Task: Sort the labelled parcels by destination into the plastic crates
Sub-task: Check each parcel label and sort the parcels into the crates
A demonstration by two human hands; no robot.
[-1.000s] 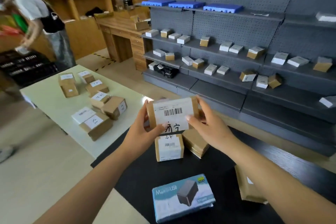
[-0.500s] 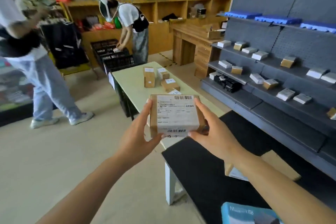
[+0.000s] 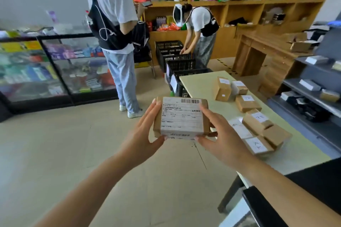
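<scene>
I hold a brown cardboard parcel (image 3: 181, 118) with a white barcode label facing up, out in front of me above the floor. My left hand (image 3: 144, 134) grips its left edge, thumb under the near corner. My right hand (image 3: 221, 134) grips its right edge the same way. Beyond it a row of black plastic crates (image 3: 181, 64) stands on the floor, some with white labels on their ends. Several more labelled brown parcels (image 3: 247, 103) lie on the pale table (image 3: 199, 83) to the right.
One person (image 3: 118, 42) stands on the left with their back to me, near a glass display counter (image 3: 55, 68). Another person (image 3: 199, 29) bends over the far crates. Grey shelving (image 3: 317, 86) with small boxes runs along the right. A black table (image 3: 313, 190) sits at lower right.
My view has swung left from the black table and grey shelves toward the crates and the two people. Both hands have kept hold of the parcel, now tilted with its label up.
</scene>
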